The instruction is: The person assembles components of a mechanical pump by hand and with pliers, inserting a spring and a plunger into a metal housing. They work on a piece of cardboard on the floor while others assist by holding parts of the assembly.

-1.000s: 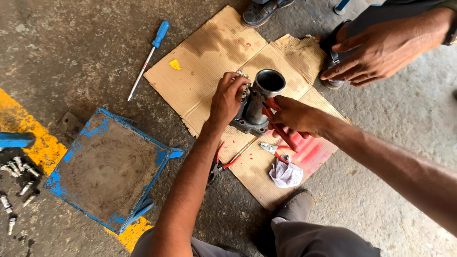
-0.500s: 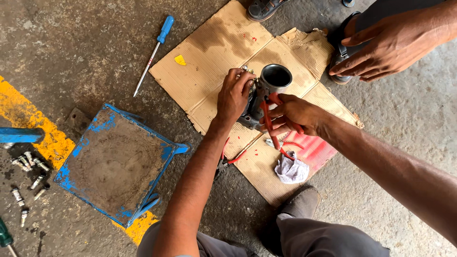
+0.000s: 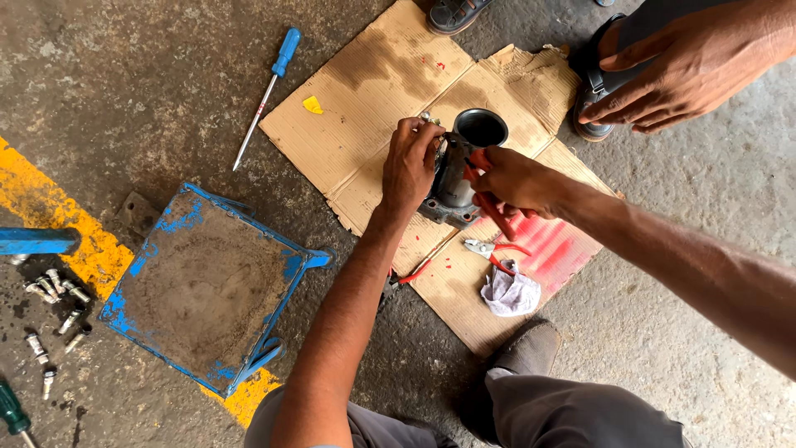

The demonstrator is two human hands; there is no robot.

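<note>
Housing [image 3: 458, 178] on cardboard [image 3: 365, 99]; tray [image 3: 207, 286] to its left, pliers [image 3: 489, 250] and perhaps a rag [image 3: 510, 292] nearer.

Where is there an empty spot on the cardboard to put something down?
The cardboard is bare at its upper left, between the small yellow scrap and the grey metal part. The strip nearest the blue tray is also free. It is crowded around the left hand and right hand, and by the pliers and rag.

two pliers [image 3: 495, 251] (red-handled), two screwdrivers [image 3: 267, 93], one rag [image 3: 510, 292]
</note>
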